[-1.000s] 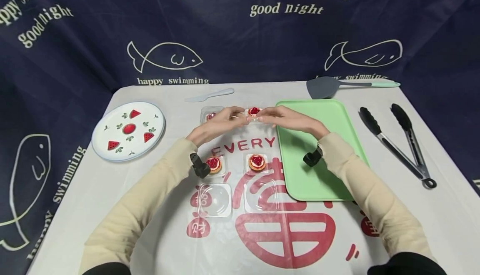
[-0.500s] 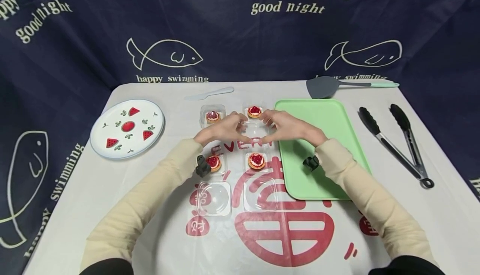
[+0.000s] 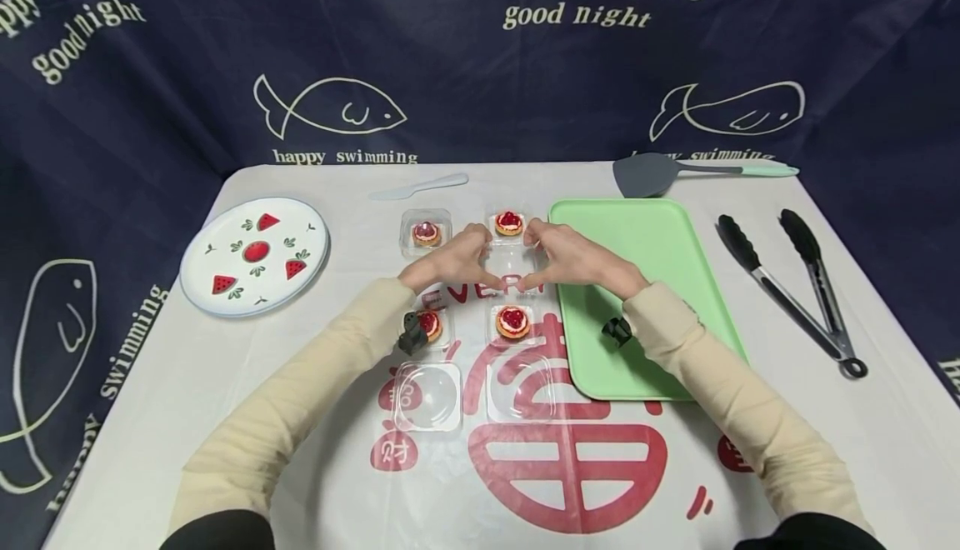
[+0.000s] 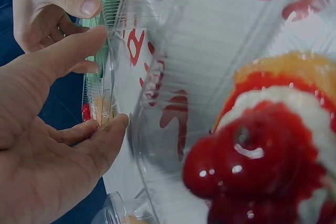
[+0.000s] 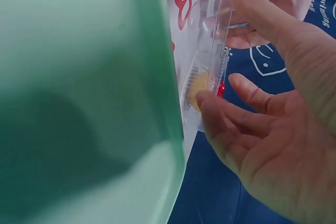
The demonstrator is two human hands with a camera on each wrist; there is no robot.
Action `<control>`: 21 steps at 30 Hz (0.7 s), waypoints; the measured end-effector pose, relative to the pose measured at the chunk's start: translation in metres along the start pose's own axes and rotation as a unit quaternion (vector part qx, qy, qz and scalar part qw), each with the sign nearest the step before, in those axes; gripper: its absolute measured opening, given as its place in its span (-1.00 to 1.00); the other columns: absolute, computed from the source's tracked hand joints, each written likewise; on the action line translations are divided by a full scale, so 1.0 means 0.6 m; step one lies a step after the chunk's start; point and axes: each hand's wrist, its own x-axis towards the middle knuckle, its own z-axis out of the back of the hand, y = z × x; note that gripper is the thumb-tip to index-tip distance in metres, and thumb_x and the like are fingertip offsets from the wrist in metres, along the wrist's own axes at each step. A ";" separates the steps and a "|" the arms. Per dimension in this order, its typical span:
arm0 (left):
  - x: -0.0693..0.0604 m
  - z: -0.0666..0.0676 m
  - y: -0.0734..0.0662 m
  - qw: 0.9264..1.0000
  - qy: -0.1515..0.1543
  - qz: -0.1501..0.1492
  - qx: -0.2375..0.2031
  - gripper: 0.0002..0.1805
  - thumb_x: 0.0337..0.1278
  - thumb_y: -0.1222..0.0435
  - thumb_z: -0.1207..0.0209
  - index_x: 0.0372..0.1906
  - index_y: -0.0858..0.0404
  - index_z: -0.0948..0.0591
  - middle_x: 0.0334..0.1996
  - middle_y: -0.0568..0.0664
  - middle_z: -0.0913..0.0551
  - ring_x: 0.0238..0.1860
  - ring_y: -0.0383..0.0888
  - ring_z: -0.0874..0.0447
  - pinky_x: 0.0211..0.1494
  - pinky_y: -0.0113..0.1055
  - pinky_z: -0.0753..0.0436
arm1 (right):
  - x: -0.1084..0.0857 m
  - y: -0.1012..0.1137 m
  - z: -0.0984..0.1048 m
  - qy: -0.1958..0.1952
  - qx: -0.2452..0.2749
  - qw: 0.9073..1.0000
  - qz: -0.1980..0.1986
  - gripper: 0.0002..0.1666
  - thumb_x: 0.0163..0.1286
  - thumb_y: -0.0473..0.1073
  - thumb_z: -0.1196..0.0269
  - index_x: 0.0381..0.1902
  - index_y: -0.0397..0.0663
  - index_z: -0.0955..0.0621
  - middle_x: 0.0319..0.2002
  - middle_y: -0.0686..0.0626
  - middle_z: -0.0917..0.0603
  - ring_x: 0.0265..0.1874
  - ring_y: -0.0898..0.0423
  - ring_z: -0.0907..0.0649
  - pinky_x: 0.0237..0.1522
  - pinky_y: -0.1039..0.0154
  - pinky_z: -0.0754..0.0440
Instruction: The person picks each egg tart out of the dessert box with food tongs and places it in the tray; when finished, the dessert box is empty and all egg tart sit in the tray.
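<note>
Navy cloth (image 3: 480,58) all across the back, printed with pale fish (image 3: 337,108) and "happy swimming, good night"; white table (image 3: 135,417) below, bold red print (image 3: 567,475) spread over the near half; and right in the middle, left hand (image 3: 456,257) and right hand (image 3: 576,258) face to face, thumbs near and fingers far, both gripping opposite sides of a clear lid (image 3: 513,262), just on the near side of a far tart (image 3: 509,223); another tart (image 3: 426,234) just beyond the left forearm; two more nearer, a see-through lid (image 3: 429,397) before one, a matching lid (image 3: 521,387) before the other; watermelon-patterned plate (image 3: 255,257) well off to the left; green tray (image 3: 652,237) beneath the right wrist, tongs (image 3: 795,308) farther right; spatula (image 3: 649,176) and pale knife (image 3: 420,187) along the back!
</note>
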 end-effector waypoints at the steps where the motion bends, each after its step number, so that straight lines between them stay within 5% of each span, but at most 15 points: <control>1: 0.000 0.000 0.000 1.000 0.000 0.003 -0.001 -0.36 -0.11 0.20 -0.49 -0.05 0.54 -0.45 -0.29 0.08 -0.34 -0.23 -0.09 -0.26 -0.19 -0.35 -0.37 | 0.000 0.000 0.001 0.001 -0.002 1.000 -0.002 -0.27 0.01 0.02 -0.54 -0.05 -0.28 -0.43 -0.16 -0.23 -0.59 -0.29 -0.02 -0.48 -0.26 0.16 -0.46; 10: -0.005 0.002 0.004 0.999 0.012 0.023 -0.034 -0.15 -0.08 0.17 -0.47 0.20 0.55 -0.28 -0.06 0.21 -0.40 -0.17 -0.07 -0.30 -0.02 -0.27 -0.48 | -0.001 0.000 0.009 0.027 0.000 1.000 -0.009 -0.33 0.14 0.06 -0.46 -0.05 -0.31 -0.44 -0.29 -0.21 -0.52 -0.37 0.04 -0.41 -0.35 0.24 -0.37; 15: -0.019 0.014 0.011 0.997 0.024 0.041 -0.061 -0.10 0.11 0.09 -0.34 0.35 0.50 -0.16 0.14 0.32 -0.38 0.00 0.02 -0.40 0.16 -0.17 -0.50 | 0.002 0.001 0.021 0.002 -0.001 1.000 -0.012 -0.50 0.28 0.03 -0.35 -0.14 -0.30 -0.48 -0.36 -0.16 -0.51 -0.42 0.05 -0.42 -0.35 0.24 -0.39; 21: -0.035 0.034 0.028 0.988 -0.034 0.027 -0.146 -0.27 0.30 0.19 -0.18 0.37 0.50 -0.15 0.21 0.40 -0.34 0.24 0.20 -0.39 0.32 -0.08 -0.44 | 0.011 0.011 0.030 -0.058 0.016 0.998 0.000 -0.58 0.36 0.00 -0.27 -0.14 -0.29 -0.51 -0.23 -0.21 -0.57 -0.26 -0.06 -0.53 -0.16 0.10 -0.52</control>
